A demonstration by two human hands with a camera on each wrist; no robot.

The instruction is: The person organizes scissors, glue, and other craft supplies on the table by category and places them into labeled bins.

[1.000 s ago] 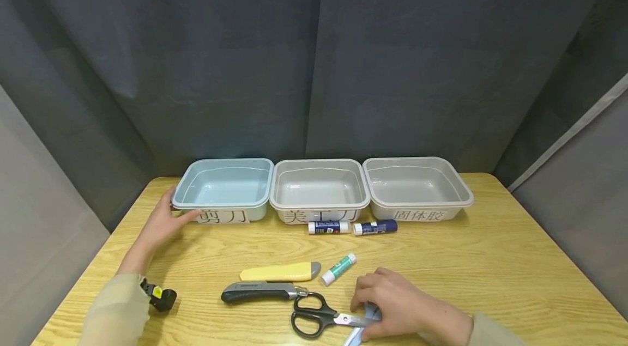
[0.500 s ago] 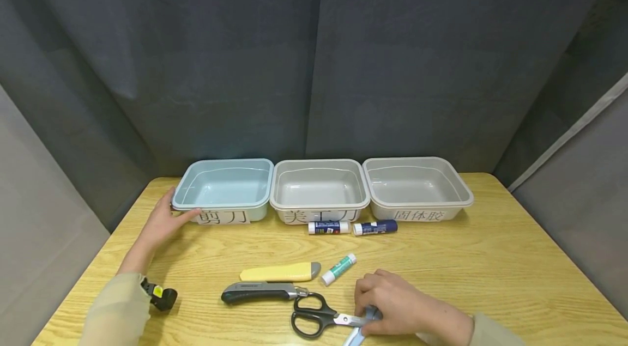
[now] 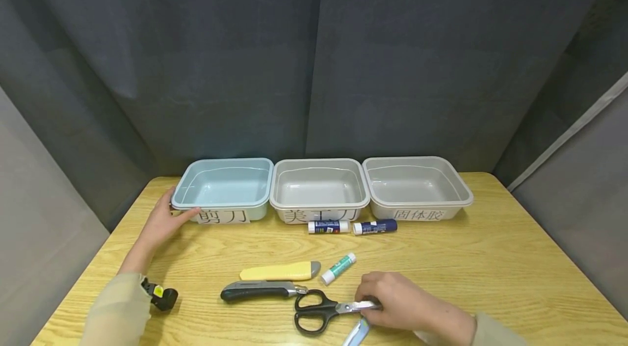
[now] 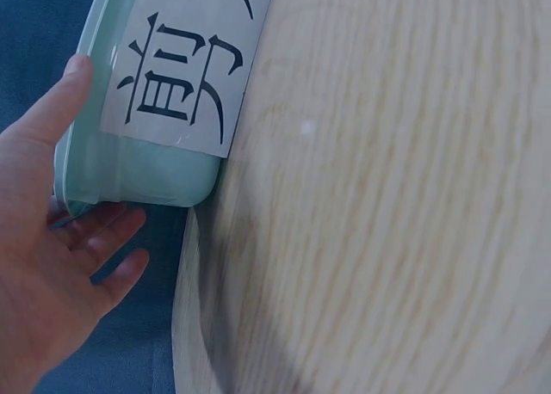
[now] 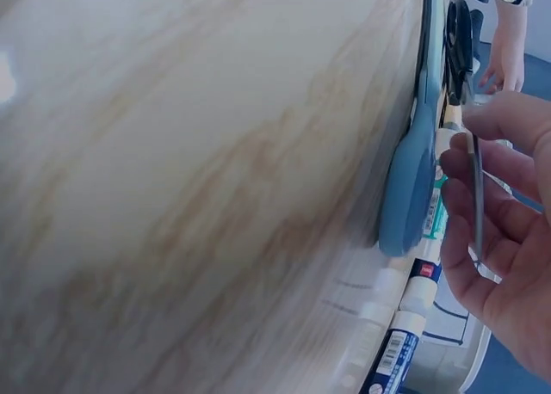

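Black-handled scissors (image 3: pixel 316 310) are held by their blades between the thumb and fingers of my right hand (image 3: pixel 397 299), handles pointing left. Under that hand lies a slim light-blue tool (image 5: pixel 409 187) with a rounded end, partly hidden; its exact kind cannot be told. At the back left, my left hand (image 3: pixel 162 220) holds the near left corner of a light-blue plastic bin (image 4: pixel 164 175). The thumb lies along the front rim and the fingers reach round the short side. A paper label with Chinese characters (image 4: pixel 176 76) is on the bin's front.
Two grey bins (image 3: pixel 319 206) (image 3: pixel 419 206) stand right of the blue one. Two dark-blue glue sticks (image 3: pixel 330 227) (image 3: pixel 375 227) lie before them. A green glue stick (image 3: pixel 338 268), a yellow utility knife (image 3: pixel 277 271) and a grey-black utility knife (image 3: pixel 260 291) lie mid-table.
My right hand has lifted the blade end of the scissors off the light-blue tool, and the scissors have shifted slightly right. The left hand has stayed at the bin.
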